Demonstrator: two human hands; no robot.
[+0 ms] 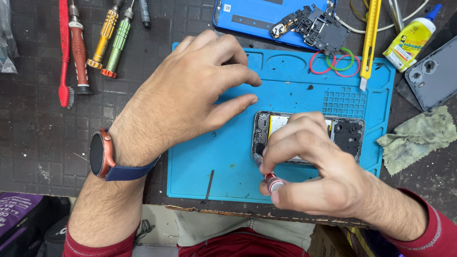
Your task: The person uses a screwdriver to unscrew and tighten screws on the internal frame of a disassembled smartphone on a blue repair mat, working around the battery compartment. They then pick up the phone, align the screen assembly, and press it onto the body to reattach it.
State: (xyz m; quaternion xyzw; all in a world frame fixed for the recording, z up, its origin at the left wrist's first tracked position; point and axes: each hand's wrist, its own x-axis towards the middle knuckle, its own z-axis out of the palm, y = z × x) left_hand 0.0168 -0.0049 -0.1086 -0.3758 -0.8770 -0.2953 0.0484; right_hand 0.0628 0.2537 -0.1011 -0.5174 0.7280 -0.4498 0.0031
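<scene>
One opened phone (343, 131) lies on one blue mat (285, 85); right hand (314, 162) grips a red screwdriver (271, 180), left hand (190, 90) spread, empty.

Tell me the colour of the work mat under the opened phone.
Light blue work mat, clearest in the head view.

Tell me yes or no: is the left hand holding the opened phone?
No, the left hand rests spread on the blue mat, clear of the opened phone.
</scene>
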